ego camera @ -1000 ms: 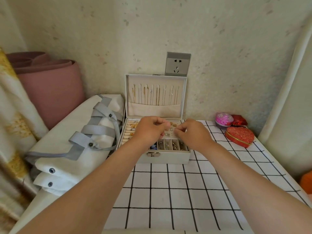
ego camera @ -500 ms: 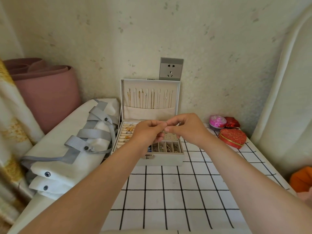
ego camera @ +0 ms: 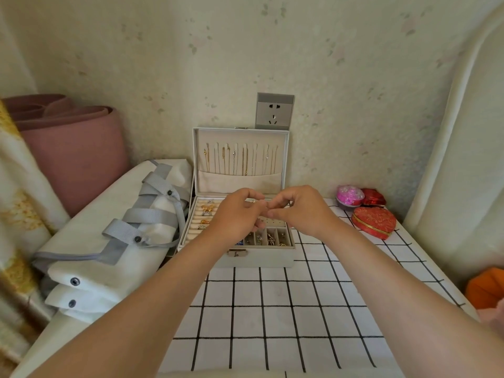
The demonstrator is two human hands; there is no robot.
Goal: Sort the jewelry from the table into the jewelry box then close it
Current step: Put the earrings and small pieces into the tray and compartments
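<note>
A white jewelry box [ego camera: 261,258] stands open at the back of the table, its lid [ego camera: 240,184] upright with several thin necklaces hanging in it. Rings sit in the rolls on the left of the tray [ego camera: 205,211], and small compartments [ego camera: 270,239] along the front hold more pieces. My left hand [ego camera: 234,215] and my right hand [ego camera: 303,211] hover over the tray, fingertips meeting. Both pinch one tiny gold piece [ego camera: 252,201], which the fingers mostly hide.
A white folded bag with grey straps [ego camera: 109,241] lies left of the box, a pink rolled mat [ego camera: 73,148] behind it. A red heart box [ego camera: 373,222], a pink round box [ego camera: 349,196] and a small red box [ego camera: 374,198] sit at right. Grid tablecloth [ego camera: 272,309] covers the table.
Both hands lifted slightly off the tray and their fingertips came together over the box's middle. The view shifted a little; the box has not moved.
</note>
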